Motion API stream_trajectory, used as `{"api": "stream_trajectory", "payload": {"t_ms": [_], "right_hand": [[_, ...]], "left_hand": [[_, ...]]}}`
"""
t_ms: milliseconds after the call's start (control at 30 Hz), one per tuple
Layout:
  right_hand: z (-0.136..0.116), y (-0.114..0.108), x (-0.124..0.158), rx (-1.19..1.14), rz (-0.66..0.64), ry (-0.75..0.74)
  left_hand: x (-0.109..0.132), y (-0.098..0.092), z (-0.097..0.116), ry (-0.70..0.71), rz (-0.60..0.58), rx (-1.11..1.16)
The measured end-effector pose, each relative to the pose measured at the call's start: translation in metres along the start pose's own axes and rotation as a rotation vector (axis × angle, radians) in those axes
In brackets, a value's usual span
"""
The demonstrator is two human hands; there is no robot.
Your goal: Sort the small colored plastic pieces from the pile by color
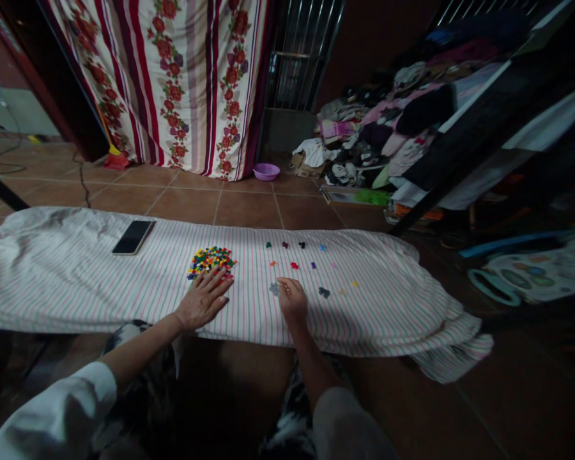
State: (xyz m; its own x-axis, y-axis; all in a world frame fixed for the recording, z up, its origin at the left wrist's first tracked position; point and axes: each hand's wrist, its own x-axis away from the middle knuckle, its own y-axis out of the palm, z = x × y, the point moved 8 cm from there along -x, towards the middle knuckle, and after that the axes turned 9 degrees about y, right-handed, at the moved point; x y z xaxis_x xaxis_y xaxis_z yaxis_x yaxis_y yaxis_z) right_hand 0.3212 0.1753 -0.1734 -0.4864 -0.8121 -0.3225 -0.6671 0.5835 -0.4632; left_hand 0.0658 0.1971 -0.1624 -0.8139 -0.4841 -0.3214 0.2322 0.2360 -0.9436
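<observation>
A heap of small multicoloured pieces (211, 257) lies on the striped cloth (249, 313). My left hand (202, 299) is spread flat with its fingertips at the heap's near edge. Just right of a small grey cluster (273, 289) is my right hand (292, 299), its fingers pressed together; whatever they hold, if anything, is too small to name. Small groups sorted by colour lie beyond and to the right: green (269, 245), black (301, 245), blue (322, 248), orange (273, 263), red (294, 266), purple (313, 265), pink (334, 265), dark grey (324, 292) and yellow (355, 284).
A dark-screened phone (133, 237) lies on the cloth at the left. Beyond the cloth are a purple basin (266, 171) and a flowered curtain (196, 83). Piled clothes (374, 128) stand at the back right, behind a dark slanting bar.
</observation>
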Motion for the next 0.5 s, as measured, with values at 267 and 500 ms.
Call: {"api": "stream_trajectory", "payload": {"t_ms": [267,500], "right_hand": [[0.006,-0.002,0.001,-0.061,0.018,-0.020],[0.011,-0.003,-0.001,-0.106,0.008,0.003]], "left_hand": [[0.053,-0.025,-0.054,-0.243,0.186,-0.096],[0.071,-0.012,-0.096,-0.506,0.127,-0.129]]}}
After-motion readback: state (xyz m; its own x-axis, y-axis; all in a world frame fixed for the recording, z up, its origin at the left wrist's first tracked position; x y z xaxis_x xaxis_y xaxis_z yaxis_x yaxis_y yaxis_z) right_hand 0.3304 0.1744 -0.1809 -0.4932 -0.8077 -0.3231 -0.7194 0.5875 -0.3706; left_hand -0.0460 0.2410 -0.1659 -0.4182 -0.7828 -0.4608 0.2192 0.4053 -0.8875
